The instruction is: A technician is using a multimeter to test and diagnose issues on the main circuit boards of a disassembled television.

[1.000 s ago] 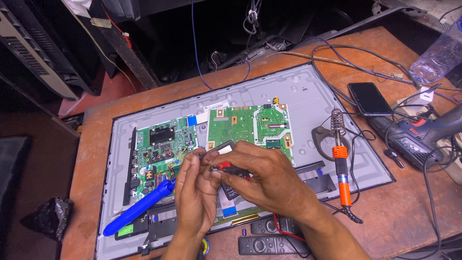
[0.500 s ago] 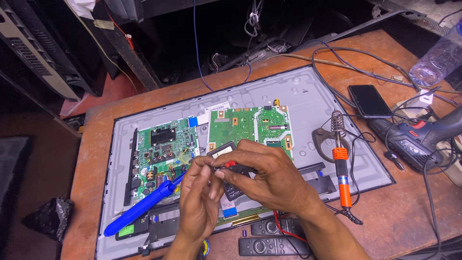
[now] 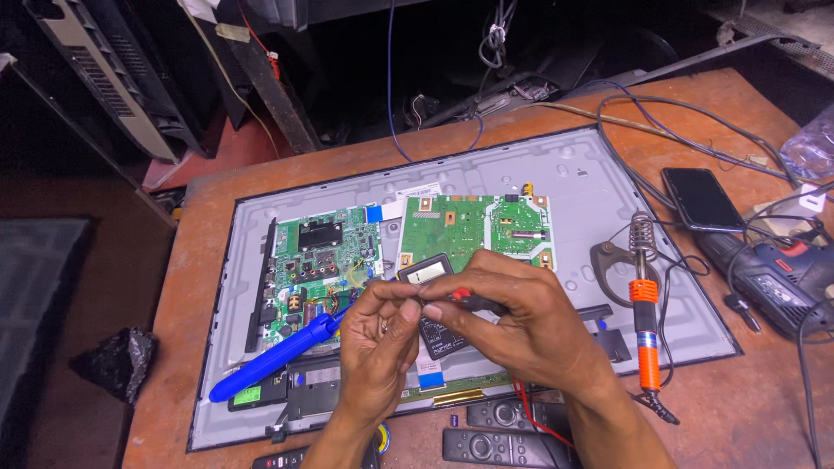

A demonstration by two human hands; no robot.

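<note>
A blue solder sucker (image 3: 274, 358) lies on the open back of a television panel (image 3: 573, 187) that covers most of the desk (image 3: 208, 226), its long axis running from the panel's near left corner up and to the right, with the tip near the left hand. Two green circuit boards sit on the panel: one (image 3: 320, 269) toward the left edge, one (image 3: 473, 227) in the middle.

The left hand (image 3: 378, 334) is curled, thumb and fingertips pinched together against the end of a thin probe (image 3: 469, 300) with a red collar and black body. The probe lies nearly level, its long axis running left to right, its tip toward the left hand. The right hand (image 3: 526, 326) is closed around the probe's black body. Both hands hover over the middle of the panel, above a small dark meter (image 3: 430, 271).

Right of the hands, one orange-handled soldering iron (image 3: 644, 321) rests upright along the panel's right side. A black phone (image 3: 700, 198) and a drill (image 3: 773, 271) lie near the desk's right edge. Two remote controls (image 3: 495, 443) lie at the near edge.
</note>
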